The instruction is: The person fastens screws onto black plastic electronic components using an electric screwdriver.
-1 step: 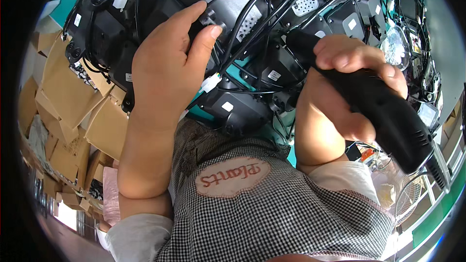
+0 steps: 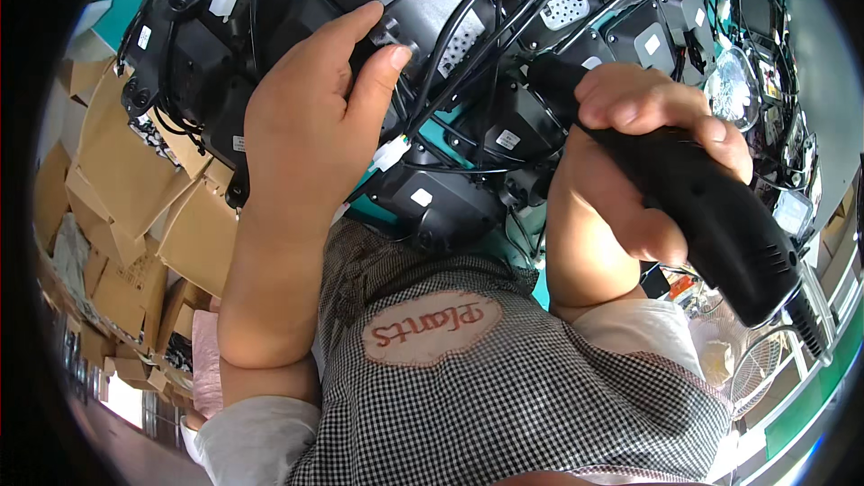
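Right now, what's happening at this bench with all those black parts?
A person in a checked apron is working over a teal bench crowded with black housings and cables. The left hand presses on a grey-and-black housing, thumb by its perforated panel. The right hand grips a black powered driver, its front end pointing in among the housings; the tip is hidden. Cardboard boxes are stacked to the left.

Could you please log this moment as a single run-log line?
left hand: resting on grey-black unit, not gripping | right hand: shut on black power screwdriver | surroundings: cabled black units on teal bench; cardboard boxes at left
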### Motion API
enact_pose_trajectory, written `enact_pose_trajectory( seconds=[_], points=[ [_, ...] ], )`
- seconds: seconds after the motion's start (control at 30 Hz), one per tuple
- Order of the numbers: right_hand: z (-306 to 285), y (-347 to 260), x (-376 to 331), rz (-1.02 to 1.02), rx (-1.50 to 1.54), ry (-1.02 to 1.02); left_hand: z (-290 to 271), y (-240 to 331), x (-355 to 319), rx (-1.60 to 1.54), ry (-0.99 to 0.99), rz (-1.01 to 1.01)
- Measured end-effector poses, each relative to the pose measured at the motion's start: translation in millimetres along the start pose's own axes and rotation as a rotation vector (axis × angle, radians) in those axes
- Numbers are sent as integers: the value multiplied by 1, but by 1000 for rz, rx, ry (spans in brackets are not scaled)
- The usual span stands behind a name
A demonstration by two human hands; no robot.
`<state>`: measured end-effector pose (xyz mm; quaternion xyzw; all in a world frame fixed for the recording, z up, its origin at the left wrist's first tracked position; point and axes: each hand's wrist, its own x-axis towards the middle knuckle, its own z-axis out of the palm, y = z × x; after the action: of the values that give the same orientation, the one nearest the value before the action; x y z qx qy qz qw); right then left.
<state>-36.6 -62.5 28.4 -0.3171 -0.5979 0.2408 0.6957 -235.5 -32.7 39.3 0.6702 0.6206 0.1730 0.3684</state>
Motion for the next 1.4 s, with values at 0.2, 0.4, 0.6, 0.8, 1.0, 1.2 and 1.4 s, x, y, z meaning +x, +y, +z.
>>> enact_pose_trajectory(
  seconds=[0.2,0.4,0.6,0.8,1.0,1.2,1.4],
  points=[
    [0,7,-9,6,56,81,3,-5,2,52,21,33],
    [-15,5,-12,219,180,434,5,-9,0,23,41,24],
    [-25,-39,25,261,193,461,-3,4,-7,-634,-96,-179],
    [-7,-62,53,461,603,303,-3,4,-25,-1606,-533,-455],
    [6,-60,48,451,624,247,-7,20,-30,-1693,-571,-456],
    [10,-59,43,450,644,249,0,25,-35,-1534,-605,-329],
    [8,-51,39,436,657,263,4,11,-38,-1454,-556,-323]
  ],
)
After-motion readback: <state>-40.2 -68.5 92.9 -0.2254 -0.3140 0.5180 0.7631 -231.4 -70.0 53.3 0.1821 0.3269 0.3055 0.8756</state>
